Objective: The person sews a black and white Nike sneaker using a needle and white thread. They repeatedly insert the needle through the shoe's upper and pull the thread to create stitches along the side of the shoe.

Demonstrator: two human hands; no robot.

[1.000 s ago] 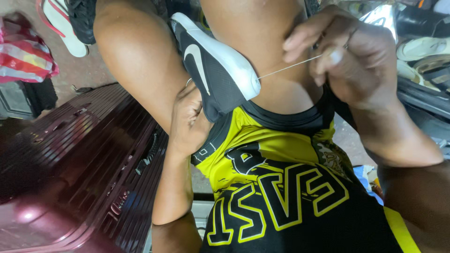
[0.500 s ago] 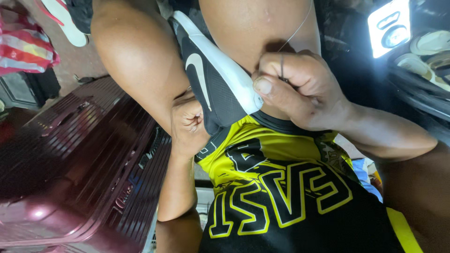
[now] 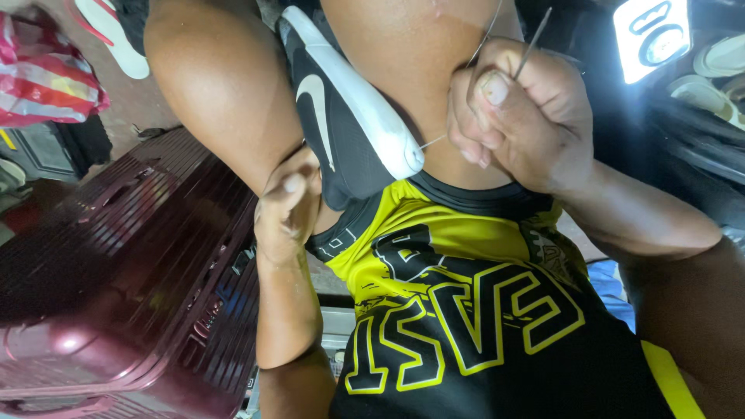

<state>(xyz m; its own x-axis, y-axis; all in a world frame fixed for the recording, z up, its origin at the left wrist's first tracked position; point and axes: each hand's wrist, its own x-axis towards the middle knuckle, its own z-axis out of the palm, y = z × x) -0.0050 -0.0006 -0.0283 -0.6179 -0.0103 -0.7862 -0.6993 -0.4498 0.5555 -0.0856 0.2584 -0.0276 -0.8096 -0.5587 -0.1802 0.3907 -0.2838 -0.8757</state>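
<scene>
Now black shoe [image 3: 341,147] clamped between knees, long axis upright, white sole [image 3: 365,116] turned rightward. Right hand [image 3: 520,124] fisted around needle [image 3: 531,43], thread [image 3: 433,142] drawn taut leftward to sole edge. Left hand [image 3: 289,206] closed against shoe's lower side, nearer of two.

A cluttered home corner or small cobbler's spot, seen from a seated person's lap. A ribbed maroon suitcase [image 3: 132,295] stands on the bare floor [image 3: 147,101], a sandal [image 3: 116,31] and a striped bag [image 3: 46,77] lie beyond it, more shoes [image 3: 718,62] sit on the far side, and a bright lamp [image 3: 650,35] glows.
</scene>
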